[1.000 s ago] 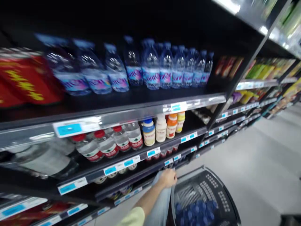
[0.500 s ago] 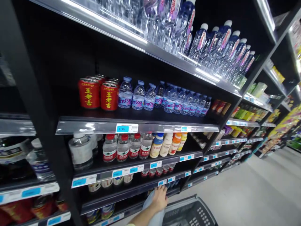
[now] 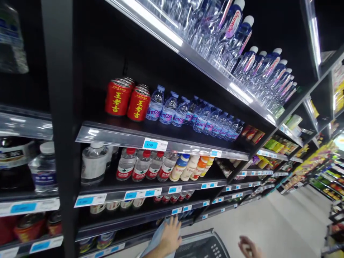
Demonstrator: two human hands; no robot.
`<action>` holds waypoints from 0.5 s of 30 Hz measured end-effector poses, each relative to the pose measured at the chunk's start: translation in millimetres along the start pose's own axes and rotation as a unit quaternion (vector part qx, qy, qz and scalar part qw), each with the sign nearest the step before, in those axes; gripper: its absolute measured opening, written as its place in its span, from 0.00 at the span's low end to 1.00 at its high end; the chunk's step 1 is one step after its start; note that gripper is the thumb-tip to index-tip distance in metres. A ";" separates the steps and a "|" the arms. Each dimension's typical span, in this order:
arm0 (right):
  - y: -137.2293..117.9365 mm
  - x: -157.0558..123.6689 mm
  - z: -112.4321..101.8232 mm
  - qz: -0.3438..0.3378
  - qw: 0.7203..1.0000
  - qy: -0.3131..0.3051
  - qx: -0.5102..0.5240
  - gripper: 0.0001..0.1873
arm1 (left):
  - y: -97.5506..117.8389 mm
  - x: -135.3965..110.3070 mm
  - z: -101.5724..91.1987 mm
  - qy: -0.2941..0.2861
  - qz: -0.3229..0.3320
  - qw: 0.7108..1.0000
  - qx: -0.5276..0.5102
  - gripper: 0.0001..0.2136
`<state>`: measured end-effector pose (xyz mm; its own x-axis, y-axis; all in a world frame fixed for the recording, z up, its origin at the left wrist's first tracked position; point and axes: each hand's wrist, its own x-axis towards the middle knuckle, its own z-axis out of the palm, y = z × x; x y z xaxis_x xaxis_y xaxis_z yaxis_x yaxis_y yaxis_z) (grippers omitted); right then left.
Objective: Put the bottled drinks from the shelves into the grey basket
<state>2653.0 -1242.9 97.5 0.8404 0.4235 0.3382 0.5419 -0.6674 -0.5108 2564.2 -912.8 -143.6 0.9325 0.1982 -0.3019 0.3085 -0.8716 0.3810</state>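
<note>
My left hand [image 3: 171,234] is at the bottom centre with its fingers stretched out and spread, resting on a pale blue surface [image 3: 157,238] that looks like cloth. What that surface belongs to cannot be made out. Just right of this hand is a dark grey shopping basket or cart [image 3: 211,238], seen only in part. My right hand [image 3: 248,247] shows at the bottom edge, over the floor. Its fingers are loosely curled and slightly blurred, and I see nothing held in them.
Dark shelves [image 3: 126,130] slope across the view. They hold red cans [image 3: 118,98], small water bottles [image 3: 169,109], red-capped bottles [image 3: 141,166], yellow and white bottles [image 3: 180,168] and tall bottles [image 3: 271,64] above. Grey floor [image 3: 268,218] runs along the aisle at right.
My right hand has come into view at the bottom right. My left hand shifts slightly left and its fingers spread more. The view has tilted, with the shelves slanting more steeply.
</note>
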 end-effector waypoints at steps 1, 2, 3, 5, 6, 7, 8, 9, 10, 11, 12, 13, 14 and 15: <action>-1.2 21.4 -1.6 0.001 1.000 0.001 0.008 0.20 | 0.1 -0.1 -1.8 0.001 -0.001 1.000 -0.007 0.38; -5.6 43.8 -6.3 -0.005 1.000 0.009 0.015 0.21 | 0.1 -0.4 -3.5 0.002 -0.002 1.000 -0.012 0.37; -13.9 66.7 -13.8 -0.020 0.999 0.022 0.020 0.22 | 0.0 -0.8 -4.8 0.002 -0.004 1.000 -0.017 0.37; -42.8 111.0 -34.1 -0.077 0.995 0.066 0.011 0.24 | -0.6 -1.2 -6.2 0.007 -0.005 1.000 -0.023 0.36; -62.6 131.5 -45.0 -0.115 0.990 0.084 -0.005 0.25 | -1.1 -1.0 -6.3 0.012 -0.006 1.000 -0.026 0.36; -84.6 150.4 -54.9 -0.151 0.982 0.106 -0.023 0.25 | -1.9 -0.4 -5.8 0.017 -0.007 0.999 -0.029 0.36; -108.1 167.9 -63.1 -0.187 0.973 0.126 -0.040 0.25 | -2.8 0.7 -4.9 0.021 -0.008 0.999 -0.032 0.36; -132.1 184.1 -69.1 -0.224 0.962 0.146 -0.052 0.26 | -3.9 2.4 -3.4 0.023 -0.008 0.999 -0.034 0.36; -155.7 199.6 -72.5 -0.254 0.952 0.161 -0.063 0.27 | -5.1 4.5 -1.5 0.023 -0.010 0.999 -0.036 0.36; -178.4 214.7 -73.3 -0.278 0.942 0.176 -0.072 0.28 | -6.5 7.3 0.9 0.021 -0.012 0.999 -0.036 0.36; -200.0 230.1 -71.6 -0.295 0.933 0.189 -0.078 0.28 | -8.0 10.6 3.6 0.022 -0.014 0.999 -0.036 0.37; -220.2 246.2 -67.8 -0.307 0.927 0.199 -0.082 0.28 | -9.7 14.6 6.6 0.023 -0.017 0.999 -0.038 0.37; -239.2 263.1 -62.1 -0.317 0.922 0.208 -0.085 0.28 | -11.7 19.2 9.8 0.022 -0.018 0.999 -0.041 0.38; -257.0 280.8 -54.8 -0.324 0.918 0.212 -0.085 0.28 | -14.0 24.3 13.0 0.017 -0.018 0.999 -0.045 0.39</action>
<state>2749.2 -986.0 367.0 0.2429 0.5137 0.8228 0.8877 -0.4597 0.0249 2580.2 -901.6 -167.6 0.9257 0.2462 -0.2873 0.3571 -0.8195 0.4482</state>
